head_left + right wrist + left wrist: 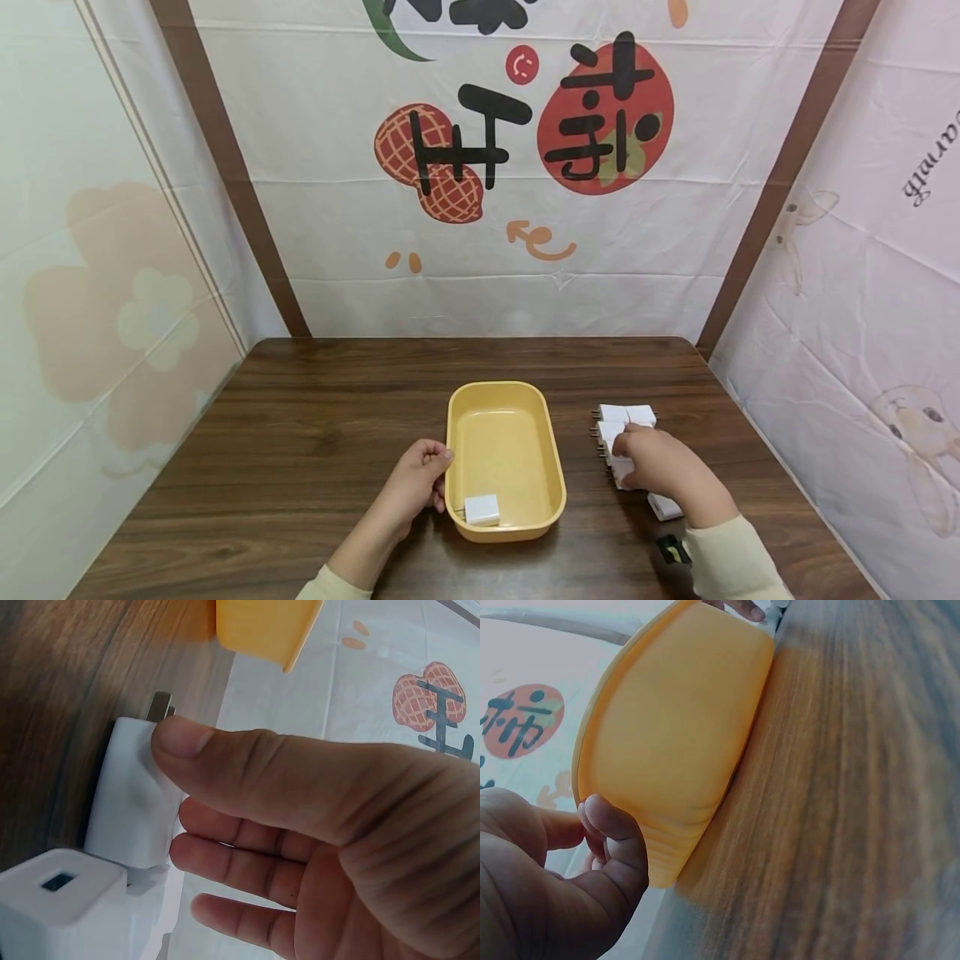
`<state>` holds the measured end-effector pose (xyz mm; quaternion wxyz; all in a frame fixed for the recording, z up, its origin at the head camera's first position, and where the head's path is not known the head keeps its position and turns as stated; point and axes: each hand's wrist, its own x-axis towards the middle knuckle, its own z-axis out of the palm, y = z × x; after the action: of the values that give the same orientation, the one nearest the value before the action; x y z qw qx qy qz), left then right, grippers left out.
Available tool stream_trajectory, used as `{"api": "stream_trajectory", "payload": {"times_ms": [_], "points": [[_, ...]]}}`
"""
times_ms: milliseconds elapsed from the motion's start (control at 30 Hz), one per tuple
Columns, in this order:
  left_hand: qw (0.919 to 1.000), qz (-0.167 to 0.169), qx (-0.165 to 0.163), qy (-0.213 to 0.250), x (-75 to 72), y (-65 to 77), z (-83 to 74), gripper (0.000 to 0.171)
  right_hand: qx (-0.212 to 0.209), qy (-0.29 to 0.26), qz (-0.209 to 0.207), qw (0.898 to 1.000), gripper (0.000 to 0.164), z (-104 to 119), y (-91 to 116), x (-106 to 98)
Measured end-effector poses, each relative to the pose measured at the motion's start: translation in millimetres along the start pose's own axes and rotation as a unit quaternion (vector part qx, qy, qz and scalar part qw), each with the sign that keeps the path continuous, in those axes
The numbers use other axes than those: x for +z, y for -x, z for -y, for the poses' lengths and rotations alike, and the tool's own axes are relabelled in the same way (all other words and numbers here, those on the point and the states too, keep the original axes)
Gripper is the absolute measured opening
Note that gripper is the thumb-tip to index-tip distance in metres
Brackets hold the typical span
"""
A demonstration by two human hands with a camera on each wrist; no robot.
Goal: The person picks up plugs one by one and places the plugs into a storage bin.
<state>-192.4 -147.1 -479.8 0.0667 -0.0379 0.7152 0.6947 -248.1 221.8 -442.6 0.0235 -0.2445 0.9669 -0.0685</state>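
Observation:
A yellow plastic tray stands upright on the table. My left hand pinches its left rim between thumb and fingers, also seen from the side in the left wrist view. One white charger plug lies in the tray's near left corner. To the right of the tray, my right hand is over a group of white chargers. In the right wrist view its thumb and fingers pinch a white charger with metal prongs. Another charger with a USB port sits close by it.
The other white chargers stand packed in rows, several with prongs pointing left. One loose charger lies nearer, beside the right wrist. A small black and green object is by the right sleeve. Printed cloth hangs behind the brown wooden table.

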Motion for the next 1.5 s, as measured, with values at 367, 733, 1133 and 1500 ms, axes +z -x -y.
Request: {"api": "stream_trajectory", "payload": {"times_ms": [367,733,1133,1500], "points": [[1.0000,-0.003,0.001,0.000,-0.1,-0.9,0.3,0.021,0.009,-0.007,-0.002,1.000,0.035,1.7,5.6,2.5],[1.0000,-0.003,-0.001,-0.004,0.7,-0.1,0.7,0.022,-0.014,0.002,-0.002,1.000,0.032,-2.4,6.2,7.2],[1.0000,-0.003,0.000,-0.005,-0.4,-1.2,2.8,0.025,-0.025,0.020,-0.009,0.999,0.031,-4.2,6.0,8.5],[1.0000,0.000,-0.003,-0.003,-0.9,-2.0,2.9,0.024,-0.025,-0.008,0.004,1.000,0.028,-5.7,6.1,5.1]]}}
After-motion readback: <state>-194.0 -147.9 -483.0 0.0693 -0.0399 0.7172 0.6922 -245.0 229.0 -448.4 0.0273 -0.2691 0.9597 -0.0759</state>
